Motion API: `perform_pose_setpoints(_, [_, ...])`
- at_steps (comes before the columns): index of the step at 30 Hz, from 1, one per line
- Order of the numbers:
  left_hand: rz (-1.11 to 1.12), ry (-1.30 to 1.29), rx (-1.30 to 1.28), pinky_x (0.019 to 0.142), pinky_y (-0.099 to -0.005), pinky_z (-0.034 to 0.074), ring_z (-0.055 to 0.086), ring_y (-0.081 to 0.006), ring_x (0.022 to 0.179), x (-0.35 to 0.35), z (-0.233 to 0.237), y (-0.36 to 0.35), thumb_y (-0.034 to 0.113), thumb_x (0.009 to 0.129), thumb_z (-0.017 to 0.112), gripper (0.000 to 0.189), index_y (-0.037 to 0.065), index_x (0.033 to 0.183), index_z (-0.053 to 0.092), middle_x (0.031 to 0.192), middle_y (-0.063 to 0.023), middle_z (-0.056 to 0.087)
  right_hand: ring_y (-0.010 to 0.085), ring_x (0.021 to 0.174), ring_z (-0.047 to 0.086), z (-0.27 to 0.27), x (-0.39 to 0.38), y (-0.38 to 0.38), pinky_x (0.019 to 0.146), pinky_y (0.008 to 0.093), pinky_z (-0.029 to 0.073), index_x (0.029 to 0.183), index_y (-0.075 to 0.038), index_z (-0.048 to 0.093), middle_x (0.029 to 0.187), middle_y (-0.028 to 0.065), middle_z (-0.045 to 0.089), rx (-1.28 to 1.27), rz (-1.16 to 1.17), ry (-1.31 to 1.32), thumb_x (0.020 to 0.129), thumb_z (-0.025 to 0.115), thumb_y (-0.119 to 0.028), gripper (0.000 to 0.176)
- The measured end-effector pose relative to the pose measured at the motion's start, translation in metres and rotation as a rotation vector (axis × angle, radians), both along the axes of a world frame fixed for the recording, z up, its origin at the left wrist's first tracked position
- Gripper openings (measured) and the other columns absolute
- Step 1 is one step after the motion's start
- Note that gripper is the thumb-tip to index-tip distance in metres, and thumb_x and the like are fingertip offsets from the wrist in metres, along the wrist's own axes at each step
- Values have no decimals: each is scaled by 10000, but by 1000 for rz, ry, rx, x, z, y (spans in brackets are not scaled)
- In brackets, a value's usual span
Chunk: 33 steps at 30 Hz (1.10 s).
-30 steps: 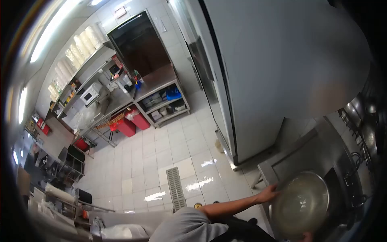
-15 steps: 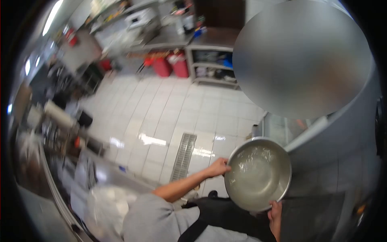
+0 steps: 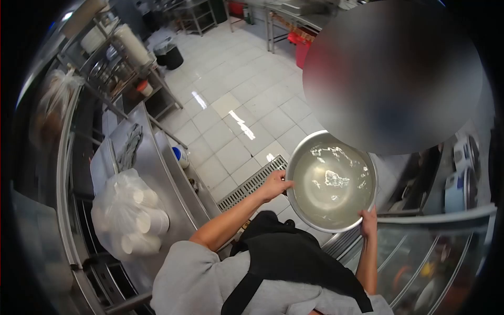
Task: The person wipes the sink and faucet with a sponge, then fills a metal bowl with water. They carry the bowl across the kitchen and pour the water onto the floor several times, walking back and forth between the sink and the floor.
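Note:
A large round metal bowl (image 3: 310,210), filled with a clear, slightly yellowish liquid, is held out in front of my body. My left hand (image 3: 276,185) grips its rim on the left side, thumb on top. At the lower right of the rim, my right hand (image 3: 368,221) is closed around the edge. Ripples and bright reflections show on the liquid's surface. The fingers under the bowl are hidden on both sides.
A steel counter (image 3: 157,184) on the left bears a clear plastic bag of white cups (image 3: 134,215). A floor drain (image 3: 252,184) crosses the tiles. A black bin (image 3: 169,56) stands farther back. At the lower right is a glass-topped case (image 3: 420,252). A blurred patch hides the upper right.
My view has turned, so the counter and cup bag now show more fully on the left and a glass-topped case at right. Both hands still hold the bowl.

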<state>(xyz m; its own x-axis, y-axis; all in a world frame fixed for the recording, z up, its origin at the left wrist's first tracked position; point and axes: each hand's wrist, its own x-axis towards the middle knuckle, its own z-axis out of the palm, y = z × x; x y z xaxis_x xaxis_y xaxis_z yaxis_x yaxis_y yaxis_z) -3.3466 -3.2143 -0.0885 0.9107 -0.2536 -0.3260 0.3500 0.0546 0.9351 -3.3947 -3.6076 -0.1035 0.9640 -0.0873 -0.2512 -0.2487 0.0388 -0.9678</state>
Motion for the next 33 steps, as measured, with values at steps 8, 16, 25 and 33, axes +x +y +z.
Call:
perform_pose_setpoints(8, [352,25,-41,586,-249,483,594,-92,669,109,-26,37,111,874,615,182,-37,970,662,794,-46,657,183,979,573,-10,239,46,855,294,470,1330,-34,420,1136,76,579,54,356,36,726,481,1,608])
perform_pose_setpoints(16, [534,21,-39,557,-273,511,624,-122,642,245,-28,86,57,857,591,167,-53,963,658,804,-80,671,186,967,578,-25,413,117,831,279,475,1321,-8,424,1119,85,585,65,451,59,688,490,11,636])
perform_pose_setpoints(25, [730,113,-10,565,-272,539,643,-143,654,415,-56,133,51,812,610,182,-44,960,656,809,-90,674,184,1051,563,-19,635,199,877,290,457,1337,3,413,1176,96,583,2,614,27,688,480,34,652])
perform_pose_setpoints(33, [961,57,-46,551,-258,511,620,-120,638,550,-49,178,30,782,614,188,-44,951,646,793,-78,665,141,1020,553,-45,831,280,861,256,446,1390,-28,379,1167,77,581,-9,830,31,752,492,19,650])
